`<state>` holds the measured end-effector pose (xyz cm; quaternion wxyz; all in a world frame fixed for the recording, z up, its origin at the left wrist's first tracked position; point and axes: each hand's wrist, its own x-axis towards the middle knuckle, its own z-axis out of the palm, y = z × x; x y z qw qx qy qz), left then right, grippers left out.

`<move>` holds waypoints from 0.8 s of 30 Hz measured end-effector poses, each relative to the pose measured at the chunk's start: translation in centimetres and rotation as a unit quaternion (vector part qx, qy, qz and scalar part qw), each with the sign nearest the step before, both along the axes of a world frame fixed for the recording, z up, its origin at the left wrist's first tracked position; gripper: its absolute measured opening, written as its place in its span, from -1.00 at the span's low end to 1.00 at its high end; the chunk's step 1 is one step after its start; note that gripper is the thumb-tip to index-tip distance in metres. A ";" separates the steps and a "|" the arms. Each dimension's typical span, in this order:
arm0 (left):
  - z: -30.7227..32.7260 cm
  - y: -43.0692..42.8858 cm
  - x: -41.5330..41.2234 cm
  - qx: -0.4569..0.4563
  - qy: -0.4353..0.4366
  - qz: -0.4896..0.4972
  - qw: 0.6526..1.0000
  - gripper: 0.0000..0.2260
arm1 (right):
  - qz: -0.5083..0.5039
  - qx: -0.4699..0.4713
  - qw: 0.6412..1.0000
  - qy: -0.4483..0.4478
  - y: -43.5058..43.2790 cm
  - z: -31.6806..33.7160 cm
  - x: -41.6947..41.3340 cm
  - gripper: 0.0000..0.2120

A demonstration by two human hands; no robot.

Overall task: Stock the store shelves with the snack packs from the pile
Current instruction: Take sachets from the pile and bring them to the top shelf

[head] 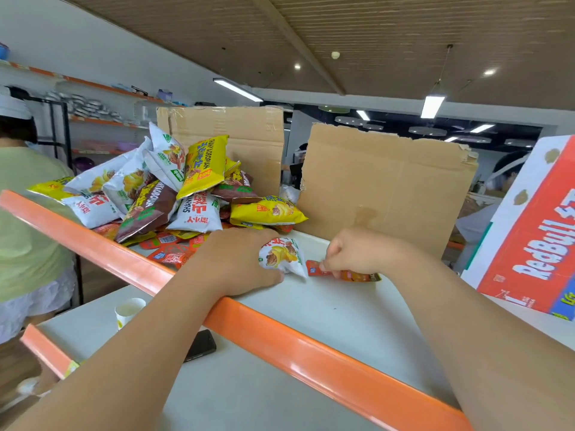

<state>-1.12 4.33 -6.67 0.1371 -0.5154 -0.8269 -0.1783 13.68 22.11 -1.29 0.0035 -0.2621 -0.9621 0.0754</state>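
Two packs are held: a crumpled white foil chip bag [281, 255] is gripped by the left hand [239, 259], a slim orange sachet [354, 275] is pinched by the right hand [357, 251].

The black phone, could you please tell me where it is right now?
In the head view the black phone lies on the lower white shelf, left of centre, just below the orange rail and right of the paper cup.

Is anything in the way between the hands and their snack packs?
Nothing visible. The left hand grips a white snack pack, and the right hand pinches a small red packet on the shelf.
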 end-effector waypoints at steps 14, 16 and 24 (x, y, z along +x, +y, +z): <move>0.2 1.0 -0.3 -0.080 0.032 -0.007 0.996 -0.29 | -0.022 -0.015 0.999 -0.030 2.2 -0.8 0.0 -0.68; 0.2 1.1 -0.5 -0.080 0.021 -0.016 0.996 -0.31 | -0.030 -0.014 0.999 -0.033 2.4 -0.8 0.1 -0.64; 1.5 2.5 1.2 -0.015 -0.037 -0.117 0.992 -0.46 | -0.044 0.015 0.994 0.102 2.7 2.3 4.8 -0.70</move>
